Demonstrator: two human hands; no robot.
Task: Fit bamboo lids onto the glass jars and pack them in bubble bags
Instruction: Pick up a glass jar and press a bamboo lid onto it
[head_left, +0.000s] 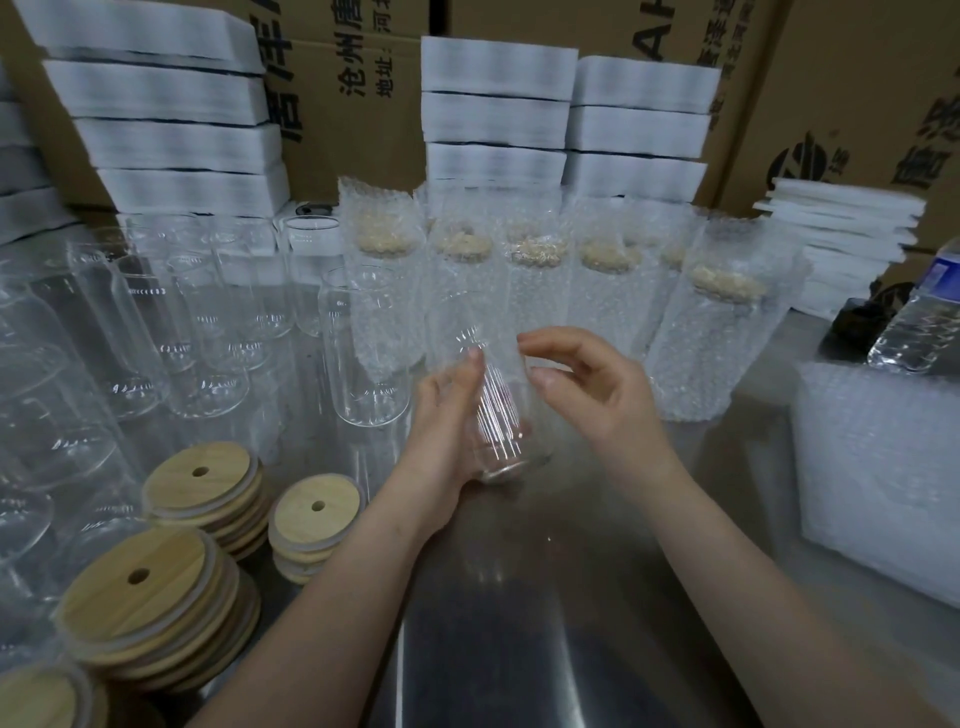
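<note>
My left hand (447, 410) grips a clear glass jar (498, 410), tilted and blurred, just above the steel table. It carries no lid. My right hand (587, 384) hovers beside the jar's upper part with fingers loosely curled and thumb out; whether it touches the glass I cannot tell. Stacks of round bamboo lids (208, 483) with a centre hole lie at the front left. Several lidded jars in bubble bags (717, 332) stand in a row behind my hands. Bare glass jars (363, 353) crowd the left side.
A pile of flat bubble bags (883, 478) lies at the right edge. A plastic water bottle (919, 322) stands behind it. White foam stacks (498, 114) and cardboard boxes (857, 78) line the back. The steel table (545, 597) stretches toward me.
</note>
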